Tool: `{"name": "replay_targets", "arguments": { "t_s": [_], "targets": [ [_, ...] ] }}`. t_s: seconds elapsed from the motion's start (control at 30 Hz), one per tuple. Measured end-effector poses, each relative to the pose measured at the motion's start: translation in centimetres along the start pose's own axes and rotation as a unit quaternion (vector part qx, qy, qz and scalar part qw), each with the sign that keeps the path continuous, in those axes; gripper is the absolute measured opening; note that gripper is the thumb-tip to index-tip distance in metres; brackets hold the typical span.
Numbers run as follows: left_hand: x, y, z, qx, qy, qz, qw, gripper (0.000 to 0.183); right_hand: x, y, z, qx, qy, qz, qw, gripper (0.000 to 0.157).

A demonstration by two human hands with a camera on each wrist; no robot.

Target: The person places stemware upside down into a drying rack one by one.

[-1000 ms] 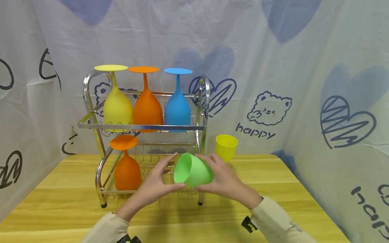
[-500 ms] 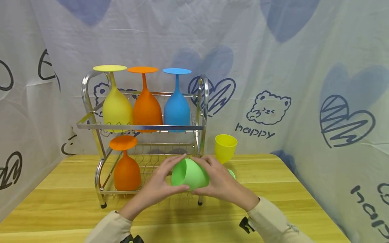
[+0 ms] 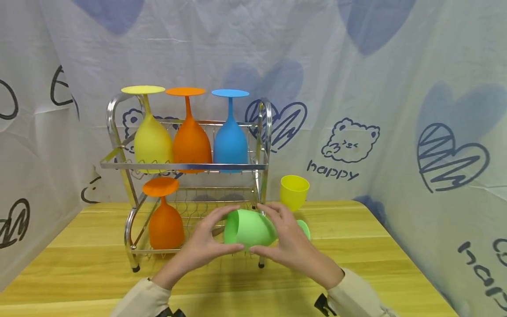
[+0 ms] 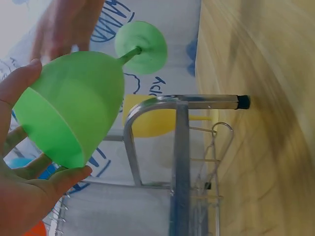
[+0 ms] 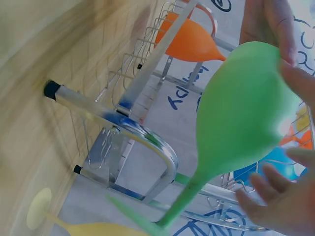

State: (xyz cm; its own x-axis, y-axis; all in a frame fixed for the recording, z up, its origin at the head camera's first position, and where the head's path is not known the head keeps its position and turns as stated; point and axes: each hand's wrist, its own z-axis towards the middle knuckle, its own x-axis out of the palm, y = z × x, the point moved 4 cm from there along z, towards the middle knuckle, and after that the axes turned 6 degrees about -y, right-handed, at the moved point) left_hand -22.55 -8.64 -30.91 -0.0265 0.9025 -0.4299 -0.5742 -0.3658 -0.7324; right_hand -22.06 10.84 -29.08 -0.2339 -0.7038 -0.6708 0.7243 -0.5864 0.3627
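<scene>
A green plastic goblet hangs sideways over the table's front, its mouth facing left and its round foot to the right. My left hand grips it at the rim, with thumb and fingers on opposite sides of the mouth. My right hand is spread loosely about the bowl near the stem end; in the right wrist view several of its fingers stand apart from the bowl. Behind the goblet is a two-tier metal dish rack. An orange goblet stands upside down on its lower tier.
Upside down on the upper tier are a yellow goblet, an orange goblet and a blue goblet. Another yellow goblet stands upright right of the rack on the wooden table. A printed curtain hangs behind.
The green goblet has dropped slightly and turned more sideways, so its foot shows past my right hand. My left hand has closed in on the rim, while my right fingers have loosened.
</scene>
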Motion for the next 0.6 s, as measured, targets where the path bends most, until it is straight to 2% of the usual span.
{"name": "replay_targets", "arguments": {
  "t_s": [0.07, 0.2, 0.3, 0.4, 0.5, 0.6],
  "targets": [
    [-0.3, 0.4, -0.2, -0.026, -0.014, -0.018, 0.9994, 0.077, -0.5, 0.2, -0.5, -0.021, -0.046, 0.025, 0.998, 0.08],
    [-1.0, 0.9, -0.6, -0.079, -0.044, -0.059, 0.9942, 0.076, -1.1, 0.6, -1.7, -0.049, -0.111, 0.072, 0.99, 0.065],
    [-1.4, 1.0, -0.8, -0.095, -0.063, -0.11, 0.9873, 0.076, -1.0, 0.7, -2.6, -0.057, -0.144, 0.104, 0.982, 0.055],
    [-1.6, 1.0, -0.9, -0.094, -0.074, -0.167, 0.9786, 0.074, -0.5, 0.6, -3.6, -0.057, -0.171, 0.128, 0.975, 0.048],
    [-1.6, 0.8, -1.0, -0.097, -0.08, -0.203, 0.9711, 0.072, 0.0, 0.4, -4.2, -0.025, -0.189, 0.133, 0.972, 0.041],
    [-1.5, 0.7, -1.1, -0.101, -0.082, -0.233, 0.9638, 0.071, 0.5, -0.2, -4.1, 0.056, -0.182, 0.163, 0.968, 0.034]
  ]
}}
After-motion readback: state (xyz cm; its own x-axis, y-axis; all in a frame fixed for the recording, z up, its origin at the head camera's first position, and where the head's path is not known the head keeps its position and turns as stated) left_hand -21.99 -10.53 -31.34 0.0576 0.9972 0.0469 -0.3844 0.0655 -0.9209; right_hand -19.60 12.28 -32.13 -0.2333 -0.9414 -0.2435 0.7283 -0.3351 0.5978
